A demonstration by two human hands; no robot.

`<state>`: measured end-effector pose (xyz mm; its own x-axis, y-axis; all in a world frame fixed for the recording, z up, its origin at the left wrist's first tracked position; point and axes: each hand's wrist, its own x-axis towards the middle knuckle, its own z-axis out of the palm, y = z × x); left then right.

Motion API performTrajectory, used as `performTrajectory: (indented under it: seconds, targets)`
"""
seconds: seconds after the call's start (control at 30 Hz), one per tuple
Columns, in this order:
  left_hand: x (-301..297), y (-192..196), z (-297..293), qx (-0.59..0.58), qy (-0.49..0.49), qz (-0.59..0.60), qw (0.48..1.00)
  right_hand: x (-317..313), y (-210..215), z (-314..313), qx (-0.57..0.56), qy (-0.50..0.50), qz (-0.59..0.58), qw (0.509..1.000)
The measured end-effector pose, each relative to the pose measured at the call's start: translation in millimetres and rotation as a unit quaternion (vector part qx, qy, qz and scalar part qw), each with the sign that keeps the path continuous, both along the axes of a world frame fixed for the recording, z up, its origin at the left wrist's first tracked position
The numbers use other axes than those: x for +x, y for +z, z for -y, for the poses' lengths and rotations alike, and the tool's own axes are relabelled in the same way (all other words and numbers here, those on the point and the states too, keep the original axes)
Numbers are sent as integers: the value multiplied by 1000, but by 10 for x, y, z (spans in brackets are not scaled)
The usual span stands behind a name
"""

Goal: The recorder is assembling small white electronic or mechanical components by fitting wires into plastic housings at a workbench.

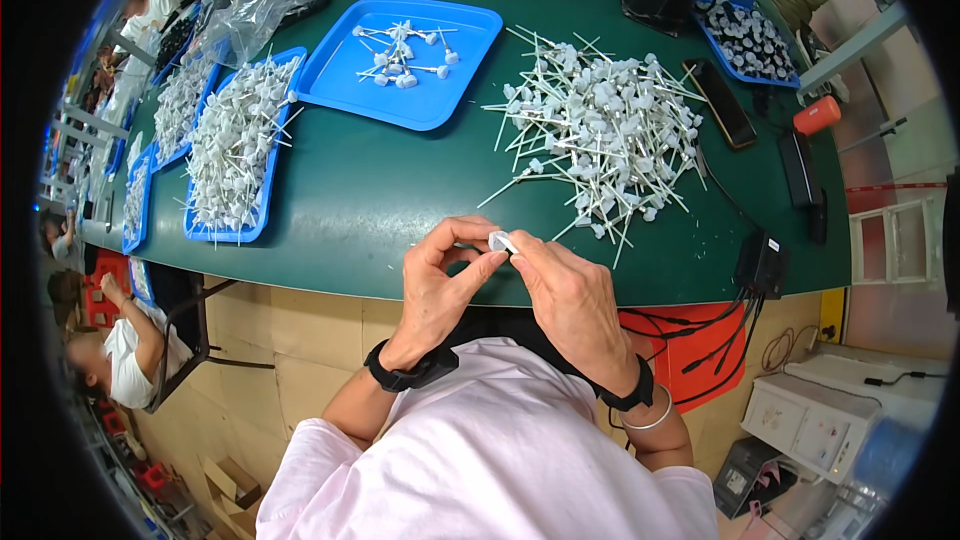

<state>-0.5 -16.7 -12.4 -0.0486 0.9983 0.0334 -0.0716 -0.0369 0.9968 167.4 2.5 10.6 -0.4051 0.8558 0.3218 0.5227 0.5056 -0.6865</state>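
Note:
My left hand point(440, 270) and my right hand point(570, 290) meet just over the table's near edge, each closed in a pinch. Between their fingertips is a small white plastic piece point(499, 240), partly covered by the fingers. Beyond my right hand lies a large loose pile of white-headed parts with thin stems point(610, 120). Further off to the left, a blue tray point(440, 105) carries several similar parts, spread out on its bottom.
Another blue tray point(262, 210), heaped with the same white parts, stands left on the green table point(350, 210). A phone point(722, 105), an orange-red cylinder point(817, 115) and a black cable box point(762, 265) are at the right. A seated person point(140, 350) is at the far left.

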Motion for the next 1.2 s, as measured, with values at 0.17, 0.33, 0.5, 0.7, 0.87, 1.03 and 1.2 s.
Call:
performTrajectory:
  seconds: [0.17,0.33,0.5,0.7,0.87,1.03,1.2]
  targets:
    - [5,11,3,8,-1,-9,1000,2,7,3,-7,1,-3,1000]
    - [8,7,11,8,2,-10,1000,9,20,4,-19,6,-4,1000]
    - [6,3,12,6,0,-13,1000,15,7,5,-19,6,-6,1000]
    - [-4,-6,17,10,-3,-13,1000,30,28,-10,-31,16,-35,999]
    - [17,-3,-1,46,21,-57,997,84,89,-52,-93,28,-50,994]
    - [-34,-36,9,36,2,-88,995,132,85,-98,-145,44,-48,987]
    - [-18,-45,38,-27,-13,-15,999,161,72,-146,-229,55,-70,969]
